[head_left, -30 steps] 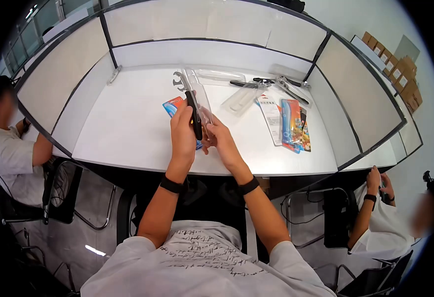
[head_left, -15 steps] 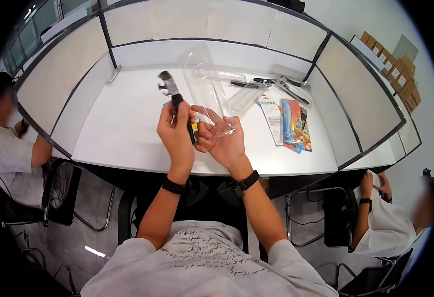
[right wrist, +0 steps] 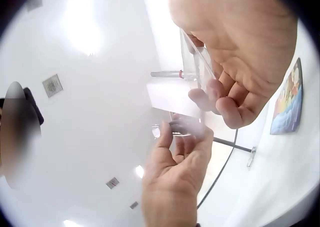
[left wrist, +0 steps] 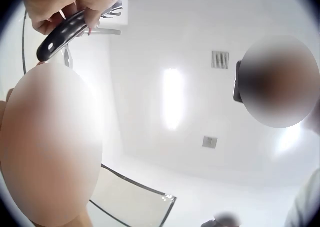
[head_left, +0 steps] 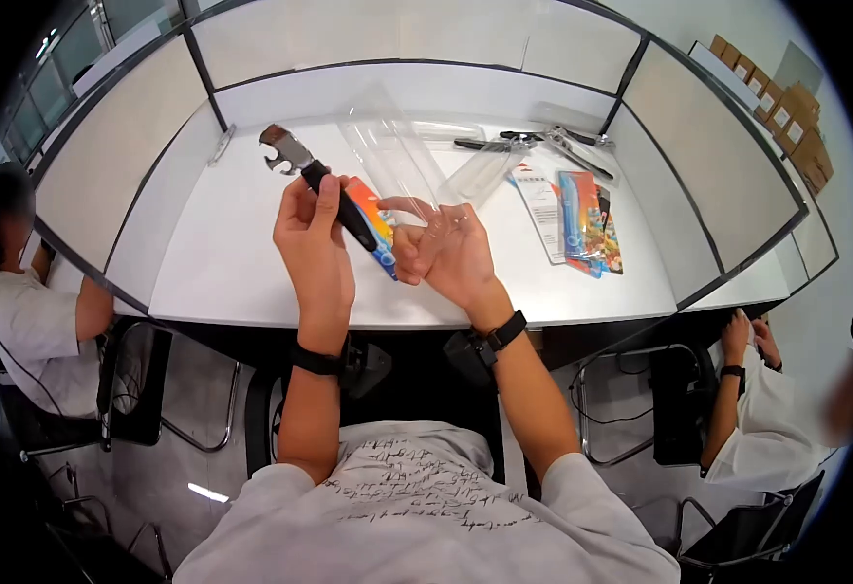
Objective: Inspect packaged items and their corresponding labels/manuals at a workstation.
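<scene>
My left hand (head_left: 315,255) grips a black-handled tool (head_left: 352,218) with a hooked silver metal head, which tilts up to the left above the table. In the left wrist view the rounded end of the black handle (left wrist: 59,39) sticks out below the fingers. A clear plastic packaging shell (head_left: 386,136) stands up from my right hand (head_left: 454,255), its lower end held among the fingers. Part of that shell also shows between the fingers in the right wrist view. An orange and blue printed card (head_left: 362,198) lies on the table behind the tool.
Several black-handled metal tools (head_left: 582,156) and a clear shell (head_left: 485,175) lie at the back right. In front of them are a white card (head_left: 539,214) and a blue printed pack (head_left: 578,209). Low partitions (head_left: 115,165) enclose the white table; other people sit on both sides.
The tool and the clear shell, close together a second ago, are now apart. My left hand has moved left with the tool, uncovering the printed card; the shell stays with my right hand.
</scene>
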The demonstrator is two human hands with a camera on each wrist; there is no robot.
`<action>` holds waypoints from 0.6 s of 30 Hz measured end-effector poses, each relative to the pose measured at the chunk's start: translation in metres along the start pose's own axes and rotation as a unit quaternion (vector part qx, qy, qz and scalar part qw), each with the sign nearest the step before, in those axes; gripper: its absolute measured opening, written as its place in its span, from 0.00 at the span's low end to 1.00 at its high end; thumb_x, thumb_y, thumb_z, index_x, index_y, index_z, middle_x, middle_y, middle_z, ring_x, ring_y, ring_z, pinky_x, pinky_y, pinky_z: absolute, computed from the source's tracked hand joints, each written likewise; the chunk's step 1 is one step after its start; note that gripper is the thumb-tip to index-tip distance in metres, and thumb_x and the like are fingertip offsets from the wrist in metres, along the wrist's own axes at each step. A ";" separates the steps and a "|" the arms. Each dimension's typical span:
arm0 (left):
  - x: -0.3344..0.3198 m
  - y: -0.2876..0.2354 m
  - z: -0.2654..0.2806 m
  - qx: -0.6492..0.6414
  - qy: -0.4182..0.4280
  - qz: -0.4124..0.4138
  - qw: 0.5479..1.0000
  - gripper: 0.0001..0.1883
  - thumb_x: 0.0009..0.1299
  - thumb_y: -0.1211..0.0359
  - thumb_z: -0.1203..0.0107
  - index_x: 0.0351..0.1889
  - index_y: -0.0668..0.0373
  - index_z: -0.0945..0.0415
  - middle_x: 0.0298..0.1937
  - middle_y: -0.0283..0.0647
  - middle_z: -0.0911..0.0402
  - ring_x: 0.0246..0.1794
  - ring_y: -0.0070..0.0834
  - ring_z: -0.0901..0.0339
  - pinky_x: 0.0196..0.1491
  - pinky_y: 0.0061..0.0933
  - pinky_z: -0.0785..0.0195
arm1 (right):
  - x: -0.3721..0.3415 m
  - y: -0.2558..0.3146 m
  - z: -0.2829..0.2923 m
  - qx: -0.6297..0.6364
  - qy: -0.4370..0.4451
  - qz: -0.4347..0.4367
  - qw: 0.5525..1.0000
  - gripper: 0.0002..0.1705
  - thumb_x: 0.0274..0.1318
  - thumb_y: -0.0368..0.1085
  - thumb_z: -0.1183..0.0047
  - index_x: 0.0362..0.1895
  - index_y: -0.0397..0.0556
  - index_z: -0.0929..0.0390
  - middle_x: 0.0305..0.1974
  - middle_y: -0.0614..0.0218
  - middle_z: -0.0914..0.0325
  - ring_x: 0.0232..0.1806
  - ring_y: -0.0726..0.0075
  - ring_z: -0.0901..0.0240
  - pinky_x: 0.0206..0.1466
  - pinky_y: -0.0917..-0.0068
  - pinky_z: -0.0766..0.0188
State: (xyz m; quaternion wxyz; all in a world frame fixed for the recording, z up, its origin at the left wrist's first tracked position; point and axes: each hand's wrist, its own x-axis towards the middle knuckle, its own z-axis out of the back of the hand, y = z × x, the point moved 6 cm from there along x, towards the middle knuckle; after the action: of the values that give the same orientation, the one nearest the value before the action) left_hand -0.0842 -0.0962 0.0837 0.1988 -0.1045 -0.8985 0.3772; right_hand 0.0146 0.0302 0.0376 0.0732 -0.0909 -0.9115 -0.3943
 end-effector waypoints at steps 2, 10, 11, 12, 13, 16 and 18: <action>0.001 0.007 0.003 0.007 0.011 0.026 1.000 0.16 0.80 0.67 0.33 0.59 0.66 0.22 0.51 0.44 0.14 0.52 0.26 0.16 0.57 0.27 0.23 | 0.001 -0.005 0.005 -0.116 -0.031 -0.030 0.992 0.43 0.70 0.59 0.70 0.73 0.38 0.31 0.29 0.63 0.30 0.28 0.65 0.34 0.34 0.64 0.33; 0.003 0.001 -0.010 0.223 0.039 -0.052 0.973 0.19 0.68 0.68 0.21 0.44 0.72 0.19 0.34 0.40 0.13 0.31 0.24 0.14 0.37 0.22 0.20 | 0.002 -0.016 -0.005 0.029 0.016 -0.083 0.996 0.36 0.73 0.60 0.74 0.62 0.46 0.26 0.31 0.65 0.33 0.25 0.65 0.40 0.34 0.60 0.31; 0.006 0.001 -0.012 0.225 0.040 -0.064 0.971 0.19 0.68 0.68 0.21 0.43 0.72 0.19 0.28 0.38 0.16 0.24 0.22 0.18 0.33 0.22 0.21 | -0.002 -0.016 -0.003 0.020 -0.021 -0.084 0.996 0.32 0.72 0.59 0.72 0.50 0.46 0.24 0.28 0.68 0.41 0.26 0.66 0.45 0.32 0.62 0.37; 0.007 0.000 -0.010 0.225 0.040 -0.063 0.972 0.19 0.68 0.68 0.21 0.43 0.72 0.19 0.28 0.38 0.16 0.24 0.22 0.18 0.33 0.22 0.21 | -0.003 -0.016 -0.004 0.020 -0.022 -0.084 0.996 0.32 0.72 0.59 0.72 0.50 0.46 0.24 0.28 0.68 0.41 0.26 0.66 0.45 0.32 0.62 0.37; 0.009 0.001 -0.006 0.276 0.041 -0.045 0.959 0.21 0.67 0.67 0.20 0.44 0.72 0.20 0.33 0.40 0.16 0.29 0.23 0.17 0.33 0.22 0.21 | -0.003 -0.015 -0.004 0.022 -0.016 -0.091 0.996 0.30 0.72 0.58 0.70 0.49 0.47 0.24 0.28 0.69 0.42 0.25 0.67 0.45 0.32 0.62 0.37; 0.011 -0.002 0.000 0.428 0.007 -0.089 0.899 0.26 0.64 0.64 0.17 0.48 0.70 0.20 0.46 0.45 0.19 0.41 0.24 0.16 0.32 0.23 0.21 | -0.007 -0.018 -0.018 0.058 -0.013 -0.117 0.991 0.27 0.72 0.56 0.68 0.48 0.48 0.25 0.27 0.71 0.44 0.25 0.68 0.46 0.31 0.63 0.37; 0.012 -0.004 0.002 0.519 -0.029 -0.157 0.840 0.28 0.63 0.62 0.16 0.51 0.69 0.21 0.53 0.47 0.22 0.48 0.26 0.16 0.32 0.23 0.21 | -0.005 -0.023 -0.021 0.086 -0.010 -0.133 0.987 0.26 0.72 0.56 0.67 0.47 0.49 0.26 0.27 0.72 0.46 0.26 0.69 0.46 0.31 0.63 0.38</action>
State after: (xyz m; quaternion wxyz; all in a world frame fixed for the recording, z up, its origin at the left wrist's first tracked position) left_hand -0.0964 -0.0961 0.0890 0.2543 0.1678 -0.5809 0.7548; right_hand 0.0159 -0.0012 0.0351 0.0183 0.0342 -0.9466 -0.3201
